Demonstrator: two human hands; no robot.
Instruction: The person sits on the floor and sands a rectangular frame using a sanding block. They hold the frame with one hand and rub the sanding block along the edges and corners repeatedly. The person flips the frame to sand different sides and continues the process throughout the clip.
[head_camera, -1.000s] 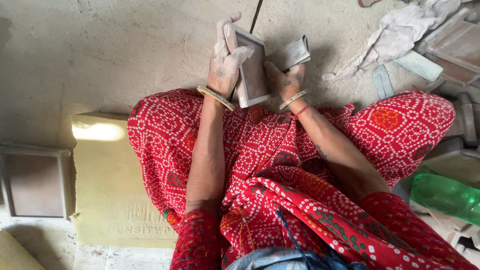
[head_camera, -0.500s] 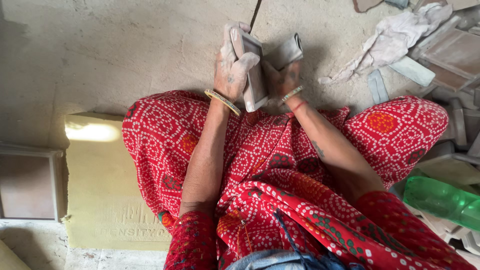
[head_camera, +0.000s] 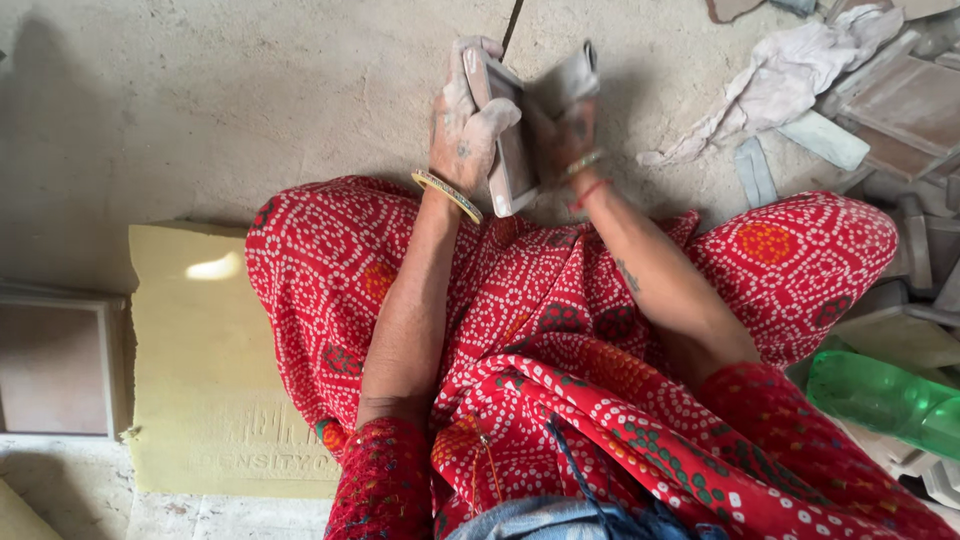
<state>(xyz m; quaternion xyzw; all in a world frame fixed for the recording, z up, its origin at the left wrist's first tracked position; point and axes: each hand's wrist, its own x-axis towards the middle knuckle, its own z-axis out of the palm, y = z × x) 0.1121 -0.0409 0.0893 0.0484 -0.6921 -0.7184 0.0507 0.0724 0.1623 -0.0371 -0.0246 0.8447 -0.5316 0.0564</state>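
Two hands, the left hand (head_camera: 465, 125) and right hand (head_camera: 565, 130), are showing at twelve o'clock. One green bottle (head_camera: 885, 400) is lying at four o'clock; one white cloth (head_camera: 780, 85) is lying at two.

The dress (head_camera: 560, 330) was red with white dots; the foam (head_camera: 200, 380) pale yellow, the bottle (head_camera: 885, 400) green, the rag (head_camera: 780, 85) whitish.

Floor (head_camera: 250, 90) was rough, matt concrete, dust-grey. Slab (head_camera: 510, 140), held on edge above the lap, looked like unglazed clay, matt and chalky. Left hand (head_camera: 465, 125) was coated in pale dry dust. Bangle (head_camera: 447, 193) was glossy metal. Skirt (head_camera: 560, 300) was printed cloth. Right of it, bottle (head_camera: 880, 400) was translucent glossy plastic; rag (head_camera: 790, 75) was crumpled cloth. Foam pad (head_camera: 190, 380) was matt.
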